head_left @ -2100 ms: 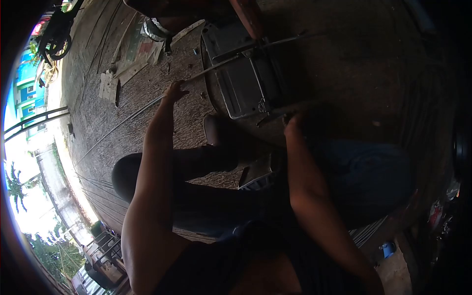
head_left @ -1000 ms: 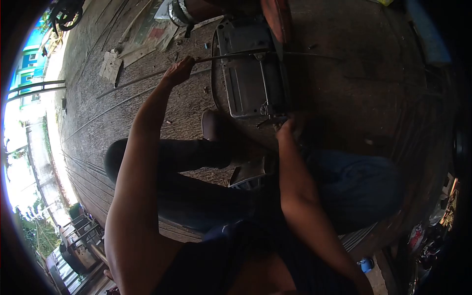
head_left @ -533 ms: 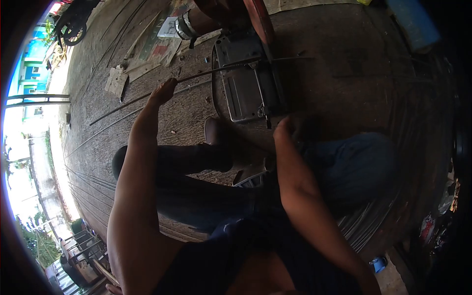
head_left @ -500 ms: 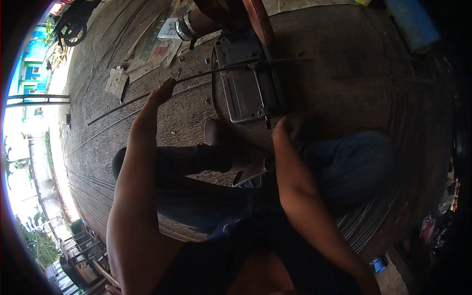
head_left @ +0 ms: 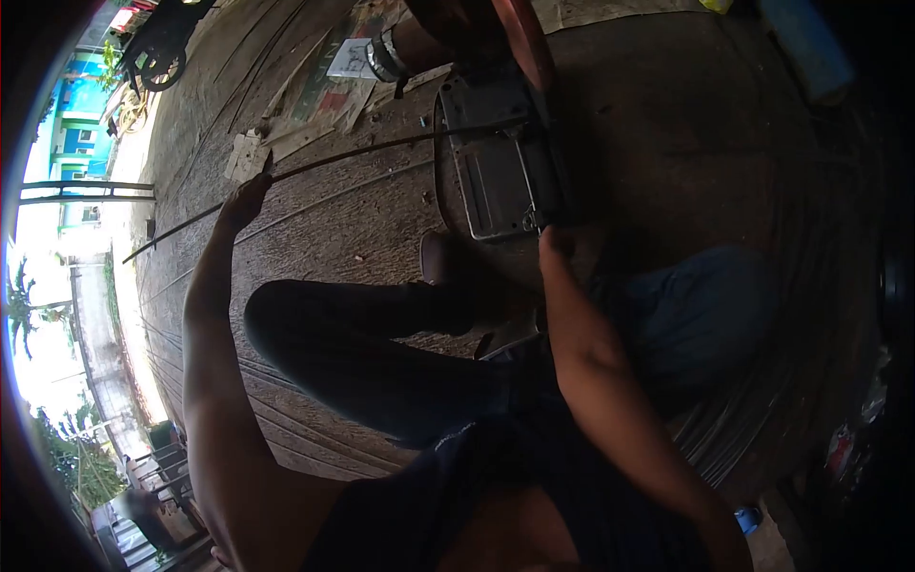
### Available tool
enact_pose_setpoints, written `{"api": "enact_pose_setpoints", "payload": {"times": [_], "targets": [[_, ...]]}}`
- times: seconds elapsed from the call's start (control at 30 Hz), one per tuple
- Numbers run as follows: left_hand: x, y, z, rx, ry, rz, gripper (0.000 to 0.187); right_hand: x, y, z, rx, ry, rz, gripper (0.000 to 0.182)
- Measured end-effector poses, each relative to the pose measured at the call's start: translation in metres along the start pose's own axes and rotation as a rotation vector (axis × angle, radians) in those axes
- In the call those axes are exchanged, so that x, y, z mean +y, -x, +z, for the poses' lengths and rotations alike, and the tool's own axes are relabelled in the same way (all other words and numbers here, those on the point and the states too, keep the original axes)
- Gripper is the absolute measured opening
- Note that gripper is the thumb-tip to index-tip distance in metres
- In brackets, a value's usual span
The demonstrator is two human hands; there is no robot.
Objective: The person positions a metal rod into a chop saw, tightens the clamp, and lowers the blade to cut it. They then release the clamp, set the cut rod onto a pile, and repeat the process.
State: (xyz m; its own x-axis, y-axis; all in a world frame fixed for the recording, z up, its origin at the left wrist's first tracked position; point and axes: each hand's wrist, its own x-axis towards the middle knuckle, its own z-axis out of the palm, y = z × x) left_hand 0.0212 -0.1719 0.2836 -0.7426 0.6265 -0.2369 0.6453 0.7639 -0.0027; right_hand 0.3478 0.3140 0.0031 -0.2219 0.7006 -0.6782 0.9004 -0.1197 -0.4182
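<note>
A long thin metal rod (head_left: pixel 357 153) runs from the left across the base of a cut-off saw (head_left: pixel 496 181). My left hand (head_left: pixel 248 198) is closed around the rod, some way in from its left end. At the near edge of the saw base, my right hand (head_left: pixel 555 242) is closed at the handle end of the clamp screw (head_left: pixel 532 217). Shadow hides most of its fingers. The rod's right end lies over the saw base near the clamp. A reddish guard or arm (head_left: pixel 524 43) of the saw rises above the base.
Other thin rods (head_left: pixel 334 195) lie on the rough concrete floor, with more bundled at lower right. Flattened cardboard (head_left: pixel 315 110) and a white paper (head_left: pixel 351 59) lie beyond the saw. My bent legs (head_left: pixel 372 334) are close to it. A blue object (head_left: pixel 808 48) stands at upper right.
My left hand has moved left with the rod, and the rod's right end has drawn back toward the saw base. My right hand stays near the clamp and is now against its end.
</note>
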Motion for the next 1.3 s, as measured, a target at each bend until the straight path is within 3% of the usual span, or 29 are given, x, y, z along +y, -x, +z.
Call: {"api": "enact_pose_setpoints", "payload": {"times": [0.07, 0.17, 0.33, 0.4, 0.47, 0.57, 0.63, 0.67, 0.73, 0.83, 0.93, 1.0, 1.07, 1.3], "targets": [[0.006, 0.006, -0.013, 0.086, -0.059, 0.025, 0.021, -0.004, 0.01, -0.007, 0.096, -0.029, -0.106, 0.041], [0.006, 0.022, -0.027, 0.153, -0.099, 0.023, 0.017, 0.002, -0.016, -0.003, 0.012, 0.157, -0.253, 0.043], [-0.004, 0.031, -0.04, 0.19, -0.093, 0.049, 0.022, 0.011, -0.01, -0.02, 0.107, 0.045, -0.248, 0.04], [-0.027, 0.031, -0.038, 0.24, -0.329, 0.036, 0.026, 0.007, -0.014, -0.028, 0.114, 0.001, -0.265, 0.039], [-0.045, 0.056, -0.033, 0.248, -0.425, -0.011, 0.027, 0.012, -0.034, -0.025, -0.016, 0.235, -0.391, 0.04], [-0.066, 0.109, -0.034, 0.167, -0.422, -0.187, 0.026, 0.015, -0.031, -0.043, -0.034, 0.239, -0.423, 0.043], [-0.081, 0.156, -0.041, 0.117, -0.362, -0.184, 0.025, 0.029, -0.041, -0.038, 0.076, 0.109, -0.44, 0.044], [-0.1, 0.181, -0.033, 0.253, -0.509, -0.036, 0.024, 0.032, -0.039, -0.033, 0.056, 0.13, -0.46, 0.044], [-0.071, 0.209, -0.06, 0.21, -0.36, -0.173, 0.022, 0.021, -0.023, -0.038, 0.289, 0.143, -0.279, 0.036], [-0.052, 0.241, -0.085, 0.182, -0.461, -0.175, 0.02, 0.006, 0.002, -0.022, 0.384, 0.061, -0.511, 0.027], [-0.064, 0.267, -0.092, 0.253, -0.759, -0.014, 0.02, -0.037, 0.048, -0.014, 0.156, 0.048, -0.668, 0.023], [-0.03, 0.263, -0.113, 0.277, -0.624, -0.13, 0.015, -0.068, 0.06, 0.005, 0.027, -0.014, -0.94, 0.021], [-0.006, 0.261, -0.145, 0.216, -0.683, -0.349, 0.012, -0.124, 0.133, -0.007, -0.182, 0.0, -1.172, 0.023], [-0.015, 0.301, -0.228, 0.298, -0.838, -0.438, 0.01, -0.188, 0.352, -0.103, -0.511, -0.055, -1.577, 0.026]]}}
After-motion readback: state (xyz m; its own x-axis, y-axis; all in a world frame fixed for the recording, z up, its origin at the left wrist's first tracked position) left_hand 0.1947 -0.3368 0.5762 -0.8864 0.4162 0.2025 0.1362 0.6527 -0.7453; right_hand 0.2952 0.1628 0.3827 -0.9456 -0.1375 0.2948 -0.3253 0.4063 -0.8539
